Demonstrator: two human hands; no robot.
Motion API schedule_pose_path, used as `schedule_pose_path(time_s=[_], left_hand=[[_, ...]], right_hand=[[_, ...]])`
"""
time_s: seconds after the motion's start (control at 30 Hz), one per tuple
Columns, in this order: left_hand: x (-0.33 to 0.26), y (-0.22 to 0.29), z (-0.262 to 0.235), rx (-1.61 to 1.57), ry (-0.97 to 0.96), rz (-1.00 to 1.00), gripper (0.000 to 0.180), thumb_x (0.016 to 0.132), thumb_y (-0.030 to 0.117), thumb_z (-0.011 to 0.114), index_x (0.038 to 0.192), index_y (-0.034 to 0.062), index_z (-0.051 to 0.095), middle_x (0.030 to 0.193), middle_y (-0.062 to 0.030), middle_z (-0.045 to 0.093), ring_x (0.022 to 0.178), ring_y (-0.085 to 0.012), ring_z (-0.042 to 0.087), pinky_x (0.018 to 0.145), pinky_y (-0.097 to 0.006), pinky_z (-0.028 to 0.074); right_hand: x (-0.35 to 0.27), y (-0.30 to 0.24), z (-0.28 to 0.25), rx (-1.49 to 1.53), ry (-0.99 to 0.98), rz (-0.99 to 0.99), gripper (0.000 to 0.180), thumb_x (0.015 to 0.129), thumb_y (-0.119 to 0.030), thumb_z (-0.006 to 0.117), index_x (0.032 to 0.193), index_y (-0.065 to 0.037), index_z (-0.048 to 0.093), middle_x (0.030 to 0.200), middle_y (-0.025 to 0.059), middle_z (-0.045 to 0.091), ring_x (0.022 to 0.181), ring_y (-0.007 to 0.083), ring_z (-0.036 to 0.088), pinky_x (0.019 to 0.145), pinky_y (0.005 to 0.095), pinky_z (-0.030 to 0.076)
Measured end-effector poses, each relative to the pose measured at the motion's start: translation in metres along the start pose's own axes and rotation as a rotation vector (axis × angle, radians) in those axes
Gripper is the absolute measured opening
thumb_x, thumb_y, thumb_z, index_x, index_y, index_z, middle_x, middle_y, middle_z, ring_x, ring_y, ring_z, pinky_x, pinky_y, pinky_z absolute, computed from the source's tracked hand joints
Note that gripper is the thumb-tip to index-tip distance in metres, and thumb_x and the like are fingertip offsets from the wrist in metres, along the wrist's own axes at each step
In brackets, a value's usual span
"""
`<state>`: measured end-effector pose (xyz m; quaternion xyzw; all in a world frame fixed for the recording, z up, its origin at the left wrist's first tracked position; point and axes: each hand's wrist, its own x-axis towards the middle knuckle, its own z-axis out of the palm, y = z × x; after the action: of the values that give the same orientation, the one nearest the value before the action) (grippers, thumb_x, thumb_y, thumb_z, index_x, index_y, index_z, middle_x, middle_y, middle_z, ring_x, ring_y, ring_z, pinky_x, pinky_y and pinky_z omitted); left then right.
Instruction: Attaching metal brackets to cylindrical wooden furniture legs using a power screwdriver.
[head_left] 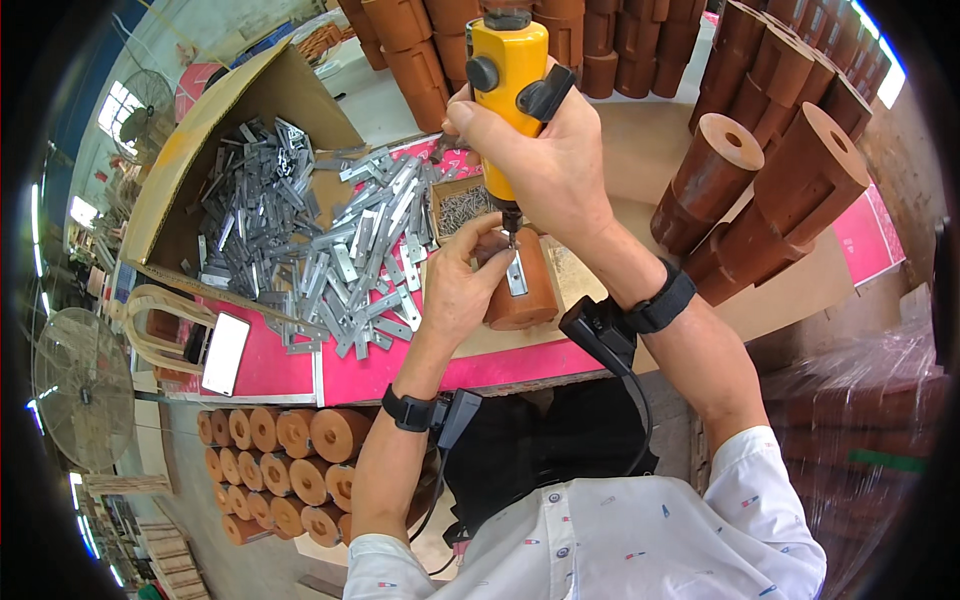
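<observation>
My right hand [565, 165] is wrapped around a yellow power screwdriver [508, 75], which points downward. Its bit ends at the far end of a small silver metal plate [517, 280]. That plate lies along the top of a reddish-brown cylinder [538, 295] resting on its side on the bench. Beside the bit, my left hand [462, 280] has thumb and index finger closed in a pinch; whatever they hold is too small and covered to make out. Just beyond my left hand stands a small box of screws [463, 208].
An open cardboard box [165, 200] spills a heap of silver metal plates [350, 255] over the pink bench top. Brown cylinders [705, 180] stand at the right and back. A phone [227, 353] leans against a wooden frame at left. More cylinders [310, 433] are stacked below the bench.
</observation>
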<state>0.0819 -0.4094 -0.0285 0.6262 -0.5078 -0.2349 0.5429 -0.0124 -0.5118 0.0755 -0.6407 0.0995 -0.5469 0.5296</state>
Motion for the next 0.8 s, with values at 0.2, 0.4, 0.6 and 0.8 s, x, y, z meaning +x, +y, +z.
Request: schedule_pose_path(time_s=[0.2,0.4,0.6,0.8], left_hand=[[0.003,-0.004,0.000,-0.035,0.009,-0.028,0.039,0.082,0.007,0.071,0.119,0.0004,0.062,0.093,-0.0104,0.072,0.088,-0.0161,0.068,0.081,-0.030,0.052],[0.002,-0.007,0.001,-0.057,0.030,-0.032,0.036,0.082,0.006,0.071,0.116,-0.0013,0.063,0.093,-0.0103,0.072,0.087,-0.0155,0.068,0.081,-0.029,0.052],[0.007,-0.003,-0.005,-0.012,0.014,0.000,0.032,0.082,0.004,0.070,0.113,-0.0017,0.064,0.094,-0.0112,0.071,0.087,-0.0158,0.068,0.080,-0.029,0.053],[0.013,-0.002,-0.008,0.068,0.002,0.000,0.030,0.080,0.003,0.070,0.109,-0.0031,0.065,0.093,-0.0131,0.070,0.088,-0.0191,0.070,0.078,-0.029,0.053]], right_hand=[[0.000,0.002,0.001,-0.010,-0.006,-0.029,0.040,0.078,-0.019,0.074,0.109,0.000,0.057,0.086,0.0033,0.065,0.078,0.0091,0.059,0.073,0.0271,0.051],[-0.001,0.002,0.002,-0.020,0.001,-0.021,0.042,0.078,-0.019,0.074,0.111,0.001,0.057,0.087,0.0043,0.065,0.079,0.0098,0.060,0.073,0.0272,0.051],[0.004,0.014,0.006,-0.009,0.025,-0.078,0.046,0.077,-0.021,0.075,0.113,0.002,0.056,0.086,0.0060,0.066,0.077,0.0106,0.062,0.072,0.0276,0.052],[0.005,0.018,0.007,-0.080,0.054,-0.098,0.050,0.076,-0.021,0.076,0.114,0.003,0.056,0.085,0.0092,0.067,0.075,0.0128,0.064,0.071,0.0293,0.052]])
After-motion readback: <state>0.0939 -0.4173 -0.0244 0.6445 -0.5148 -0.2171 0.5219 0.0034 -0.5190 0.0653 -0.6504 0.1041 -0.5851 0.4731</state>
